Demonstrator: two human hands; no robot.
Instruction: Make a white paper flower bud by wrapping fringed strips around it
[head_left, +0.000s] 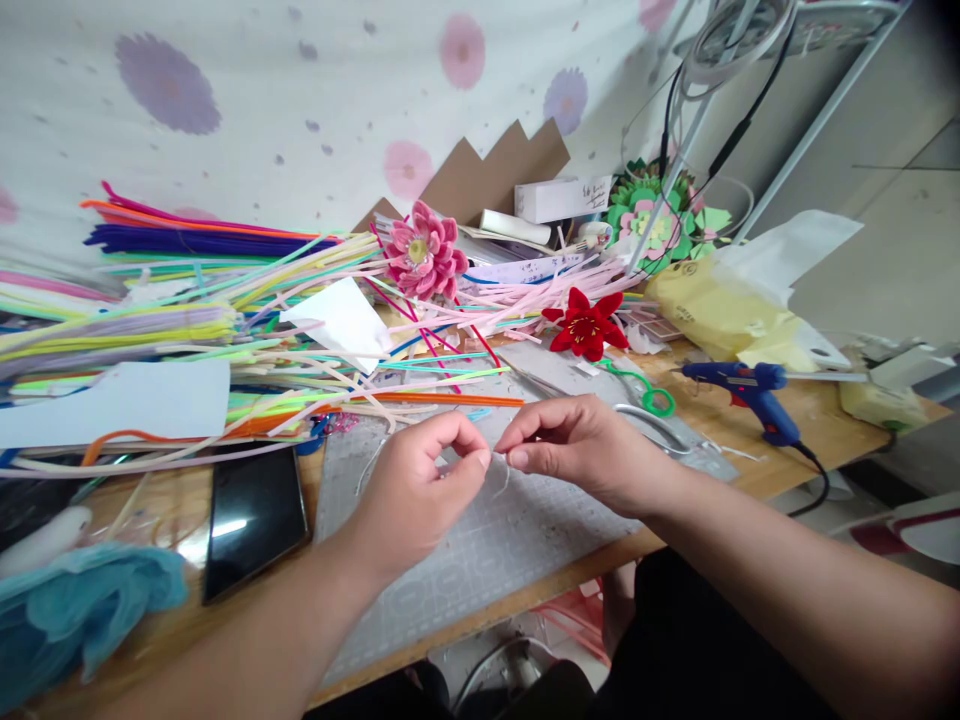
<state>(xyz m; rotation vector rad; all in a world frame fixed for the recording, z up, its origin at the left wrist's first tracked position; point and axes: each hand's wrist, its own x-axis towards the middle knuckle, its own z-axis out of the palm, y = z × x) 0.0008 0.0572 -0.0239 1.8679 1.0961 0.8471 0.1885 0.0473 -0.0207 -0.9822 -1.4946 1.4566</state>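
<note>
Over the grey cutting mat (420, 590), my left hand (427, 490) and my right hand (562, 450) meet, thumb and fingertips pinched on each. Between the fingertips runs a thin whitish strand (504, 478), with a loose end hanging down; I cannot tell whether it is thread or wire. Beyond my hands lie a red fuzzy flower (586, 325) with yellow stamens and a pink fuzzy flower (424, 250). Partly behind my right hand are scissors with a grey handle (652, 428).
Bundles of coloured pipe cleaners (150, 330) cover the left and back. A black phone (253, 520) lies left of the mat, near a blue cloth (90, 610). At right are a blue glue gun (750, 390), a green-handled tool (652, 398) and a yellow bag (720, 300).
</note>
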